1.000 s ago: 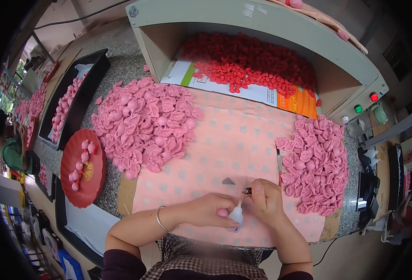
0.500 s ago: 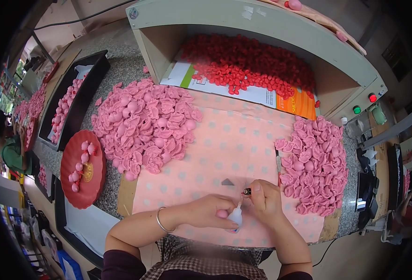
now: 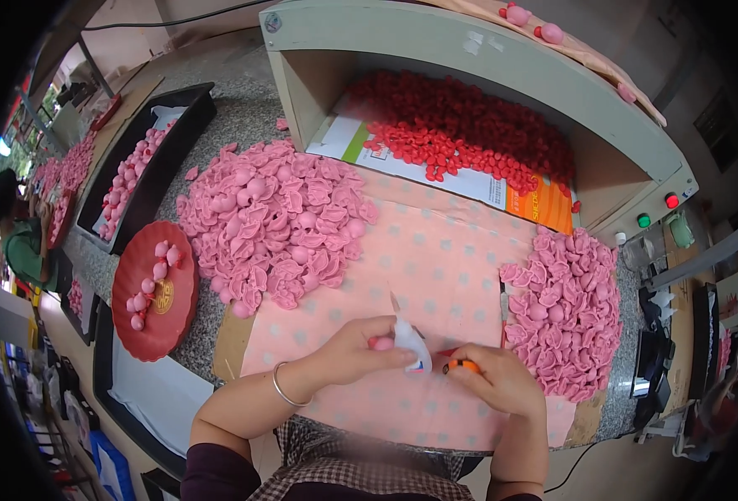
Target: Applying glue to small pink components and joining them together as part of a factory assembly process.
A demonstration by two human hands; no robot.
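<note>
My left hand (image 3: 354, 354) is curled around a small pink piece (image 3: 380, 342) near the front of the pink dotted cloth (image 3: 436, 267). A small white squeeze bottle (image 3: 408, 341) stands against its fingertips, with the thin nozzle pointing up and away. My right hand (image 3: 502, 386) is just to the right and pinches a small orange object (image 3: 462, 365) close to the bottle. A large heap of pink moulded pieces (image 3: 273, 221) lies to the far left of my hands. A second pink heap (image 3: 569, 309) lies to the right.
A grey shelf box (image 3: 469, 50) at the back holds many small red pieces (image 3: 461, 134) on printed cardboard. A red round plate (image 3: 153, 301) with a few pink figures and a black tray (image 3: 147, 163) of pink pieces sit left. Another person (image 3: 18, 238) works far left.
The white bottle has come up from under my hands and now stands with its nozzle raised. My right hand has drawn slightly right and down, away from my left.
</note>
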